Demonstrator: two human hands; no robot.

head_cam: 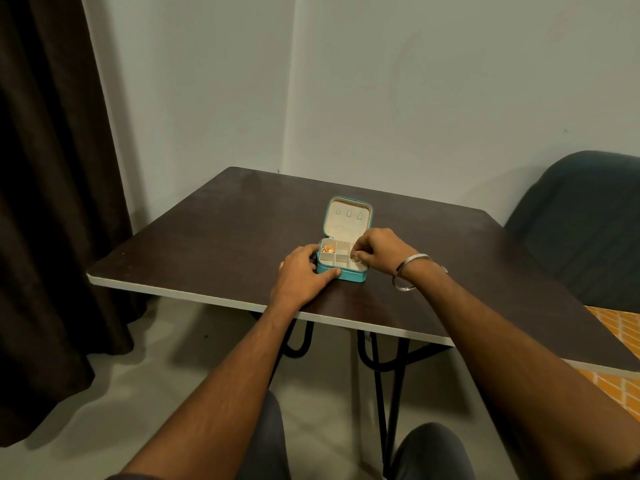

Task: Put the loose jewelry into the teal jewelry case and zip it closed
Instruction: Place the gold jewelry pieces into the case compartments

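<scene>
Teal jewelry case [347,274] lies open on tabletop [214,237]. Left hand [304,271] grips its front-left corner; right hand [375,249] fingers pinch small gold piece [357,260] over its right compartments; gold jewelry [328,249] in back-left compartment.

Under both hands, the table [214,237] shows a dark, matt wood-look top. Between them, the teal jewelry case [353,276] looks like smooth faux leather, lined in soft cream fabric. Shiny gold jewelry [328,249] glints beside the left fingertips. A polished metal bangle [408,271] rings the right wrist.
</scene>
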